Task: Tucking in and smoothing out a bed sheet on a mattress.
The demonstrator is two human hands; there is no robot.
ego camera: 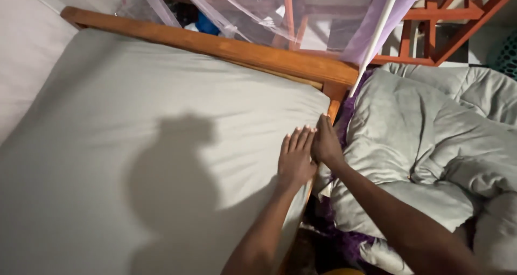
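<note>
Hands (309, 148) flat on mattress sheet (161, 145)

Plain grey sheet (134, 145), orange-brown wooden bed frame (226, 49), grey duvet (431, 140), lilac netting (371, 32), purple cloth (344, 242)

Home bedroom: wooden-framed bed (226, 47) with grey fitted sheet (134, 145), crumpled grey quilted duvet (431, 140) beside it, sheer lilac mosquito net (258, 5) overhead.

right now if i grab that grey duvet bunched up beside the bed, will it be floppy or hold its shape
Probably floppy: the grey duvet lies in soft, deep folds. Its puffy quilting suggests it is light for its bulk. It would likely drape and drag rather than lift cleanly, since it spreads well past the right hand.
</note>
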